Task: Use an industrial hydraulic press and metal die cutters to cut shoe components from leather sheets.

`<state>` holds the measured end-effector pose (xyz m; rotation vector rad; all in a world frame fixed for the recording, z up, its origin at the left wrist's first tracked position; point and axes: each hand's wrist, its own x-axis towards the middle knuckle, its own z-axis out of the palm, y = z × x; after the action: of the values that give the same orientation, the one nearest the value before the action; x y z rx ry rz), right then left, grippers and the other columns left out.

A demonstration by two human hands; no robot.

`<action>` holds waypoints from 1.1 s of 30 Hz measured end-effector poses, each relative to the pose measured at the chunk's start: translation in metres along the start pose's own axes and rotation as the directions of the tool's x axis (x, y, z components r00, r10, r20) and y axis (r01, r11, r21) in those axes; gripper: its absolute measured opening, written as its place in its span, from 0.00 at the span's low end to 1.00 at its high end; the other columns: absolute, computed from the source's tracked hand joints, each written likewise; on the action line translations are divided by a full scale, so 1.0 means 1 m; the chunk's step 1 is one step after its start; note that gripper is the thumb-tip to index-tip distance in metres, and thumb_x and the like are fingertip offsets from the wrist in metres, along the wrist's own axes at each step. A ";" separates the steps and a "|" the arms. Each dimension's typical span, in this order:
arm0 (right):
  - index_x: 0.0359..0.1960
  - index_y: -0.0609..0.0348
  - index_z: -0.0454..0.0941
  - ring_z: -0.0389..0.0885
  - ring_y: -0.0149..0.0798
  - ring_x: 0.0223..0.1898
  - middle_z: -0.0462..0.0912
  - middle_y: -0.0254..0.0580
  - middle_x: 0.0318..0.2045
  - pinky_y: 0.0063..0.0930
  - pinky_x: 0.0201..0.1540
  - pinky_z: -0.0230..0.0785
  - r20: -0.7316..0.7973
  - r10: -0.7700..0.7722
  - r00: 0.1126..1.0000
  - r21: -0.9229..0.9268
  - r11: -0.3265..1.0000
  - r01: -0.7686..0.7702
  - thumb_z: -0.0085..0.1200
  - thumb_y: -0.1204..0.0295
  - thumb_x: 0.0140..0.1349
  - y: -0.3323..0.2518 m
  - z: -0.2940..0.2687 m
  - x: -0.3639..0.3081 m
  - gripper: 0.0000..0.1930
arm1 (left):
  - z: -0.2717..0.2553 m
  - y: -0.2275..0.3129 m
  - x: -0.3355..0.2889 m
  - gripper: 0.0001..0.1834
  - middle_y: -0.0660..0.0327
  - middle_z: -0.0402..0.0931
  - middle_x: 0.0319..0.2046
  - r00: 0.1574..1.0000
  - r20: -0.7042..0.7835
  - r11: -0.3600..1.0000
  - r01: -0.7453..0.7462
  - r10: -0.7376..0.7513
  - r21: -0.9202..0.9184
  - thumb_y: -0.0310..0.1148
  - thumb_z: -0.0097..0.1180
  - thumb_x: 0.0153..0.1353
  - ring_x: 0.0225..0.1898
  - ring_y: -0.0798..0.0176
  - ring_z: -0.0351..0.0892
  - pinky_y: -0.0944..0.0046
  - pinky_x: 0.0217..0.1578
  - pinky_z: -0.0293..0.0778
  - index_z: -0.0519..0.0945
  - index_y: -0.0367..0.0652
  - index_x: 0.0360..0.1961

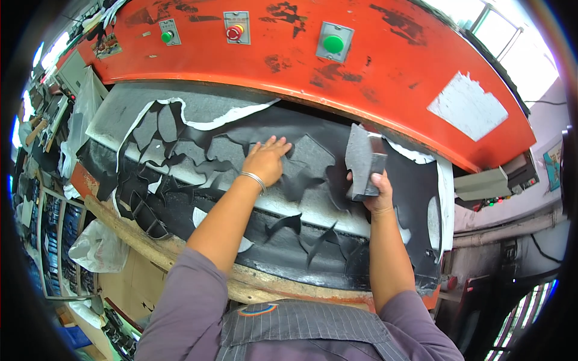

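My left hand (267, 159) lies flat with fingers spread on a black leather-like sheet (259, 129), near the middle of the work surface. The sheet is full of cut-out holes, with ragged strips left between them and grey surface showing through. My right hand (379, 195) grips a cutting die (362, 159), angular and thick-sided with a grey face, held tilted over the right part of the sheet. Its fingers are mostly hidden behind the die, and the thumb shows at its near edge. How far the die is above the sheet I cannot tell.
A red press beam (289, 66) spans the far side, bearing two green buttons (333, 44) and a red stop button (234, 32). A worn wooden edge (253, 292) runs along the front. Clear plastic bags (99, 246) hang at the left beside a rack (60, 240).
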<state>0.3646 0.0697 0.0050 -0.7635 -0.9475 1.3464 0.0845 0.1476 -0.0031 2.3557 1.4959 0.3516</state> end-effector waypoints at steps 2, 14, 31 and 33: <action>0.54 0.64 0.67 0.81 0.41 0.36 0.78 0.49 0.40 0.31 0.36 0.74 -0.035 0.019 0.999 0.060 0.998 -0.017 0.58 0.56 0.44 0.002 -0.009 -0.015 0.35 | -0.001 -0.006 -0.001 0.26 0.62 0.58 0.68 1.000 0.006 1.000 0.004 -0.004 0.021 0.28 0.41 0.62 0.71 0.56 0.51 0.51 0.68 0.48 0.69 0.50 0.63; 0.48 0.59 0.80 0.55 0.58 0.66 0.57 0.68 0.64 0.42 0.66 0.50 -0.068 0.028 0.997 -0.647 0.760 -0.066 0.61 0.57 0.50 0.002 0.023 -0.049 0.25 | 0.035 0.105 -0.035 0.28 0.59 0.72 0.50 0.982 0.067 0.207 0.030 0.175 -0.978 0.45 0.53 0.66 0.52 0.64 0.70 0.63 0.56 0.64 0.66 0.38 0.59; 0.51 0.65 0.77 0.55 0.61 0.63 0.58 0.70 0.61 0.49 0.64 0.53 -0.328 0.063 0.943 -0.856 0.401 -0.325 0.56 0.42 0.50 -0.001 0.090 -0.064 0.38 | 0.016 -0.010 -0.171 0.16 0.54 0.77 0.43 0.921 -0.015 0.499 0.198 -0.390 -0.844 0.26 0.48 0.64 0.45 0.65 0.75 0.66 0.48 0.69 0.71 0.31 0.53; 0.51 0.68 0.77 0.56 0.59 0.62 0.62 0.68 0.59 0.48 0.63 0.55 -0.432 -0.026 0.901 -0.893 0.153 -0.424 0.55 0.41 0.50 -0.007 0.085 -0.030 0.39 | -0.007 -0.007 -0.173 0.19 0.49 0.76 0.46 0.814 -0.551 0.972 0.067 -0.182 -0.224 0.28 0.52 0.61 0.48 0.55 0.76 0.60 0.51 0.69 0.71 0.33 0.53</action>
<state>0.2922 0.0330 0.0456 -2.1798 -1.4324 0.5315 0.0035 -0.0060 -0.0055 2.0715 1.7509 1.1997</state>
